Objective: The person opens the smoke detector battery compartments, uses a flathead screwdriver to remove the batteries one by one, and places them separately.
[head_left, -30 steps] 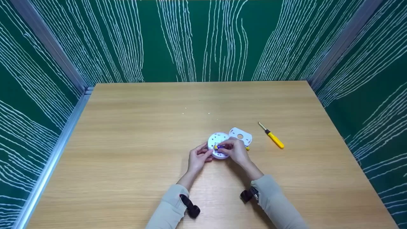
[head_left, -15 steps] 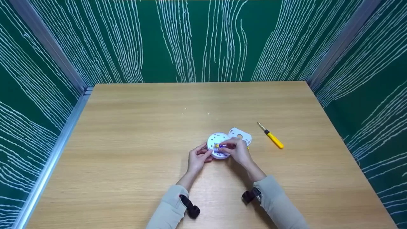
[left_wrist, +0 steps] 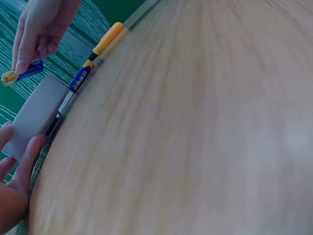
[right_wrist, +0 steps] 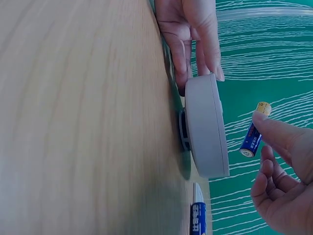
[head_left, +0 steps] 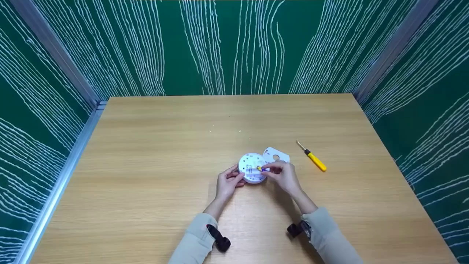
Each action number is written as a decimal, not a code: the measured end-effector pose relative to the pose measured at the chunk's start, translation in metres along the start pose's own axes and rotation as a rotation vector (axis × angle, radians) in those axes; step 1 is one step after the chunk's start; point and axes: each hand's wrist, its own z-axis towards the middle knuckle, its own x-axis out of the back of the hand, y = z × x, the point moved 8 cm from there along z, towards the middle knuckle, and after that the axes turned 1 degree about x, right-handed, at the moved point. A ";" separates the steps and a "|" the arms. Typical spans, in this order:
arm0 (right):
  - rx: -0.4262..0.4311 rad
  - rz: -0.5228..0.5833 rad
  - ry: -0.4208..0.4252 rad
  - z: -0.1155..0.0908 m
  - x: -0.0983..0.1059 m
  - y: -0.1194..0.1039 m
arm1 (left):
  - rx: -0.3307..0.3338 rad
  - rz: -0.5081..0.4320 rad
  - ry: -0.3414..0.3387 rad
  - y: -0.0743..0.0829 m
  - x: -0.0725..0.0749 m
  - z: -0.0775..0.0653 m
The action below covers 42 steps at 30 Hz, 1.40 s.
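A round white device (head_left: 252, 161) like a smoke detector, its holed face up, has an open slot in the middle. My left hand (head_left: 226, 185) grips its left rim, thumb on top and fingers along the side. My right hand (head_left: 287, 178) pinches a blue and yellow battery (right_wrist: 255, 131) between thumb and fingers; the wrist views show it held above the device, apart from it. A second blue and yellow battery (left_wrist: 80, 76) lies on the table beyond the device, hidden in the head view. A flat white plate (head_left: 283, 158) with a round hole lies behind the right hand.
A yellow-handled screwdriver (head_left: 316, 161) lies to the right on the wooden table (head_left: 146, 165). Several tiny white bits are scattered farther back. Green walls with white streaks enclose the table's back and sides.
My right hand has drawn back to the right with the battery, away from the slot in the device. My left hand and the device stay where they were.
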 end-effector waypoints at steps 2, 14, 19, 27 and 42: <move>-0.014 0.000 0.000 -0.002 0.003 0.002 | 0.000 0.001 0.002 0.001 0.000 0.000; -0.072 -0.015 0.004 -0.009 0.022 0.019 | 0.002 0.012 0.000 0.001 0.000 0.001; -0.098 -0.035 -0.005 -0.010 0.026 0.030 | 0.010 0.009 0.002 0.001 0.000 0.001; -0.131 -0.080 -0.033 -0.009 0.029 0.043 | 0.004 0.002 -0.004 0.001 0.000 0.000; -0.249 -0.170 -0.101 -0.009 0.028 0.061 | 0.012 0.008 0.005 -0.001 0.000 0.001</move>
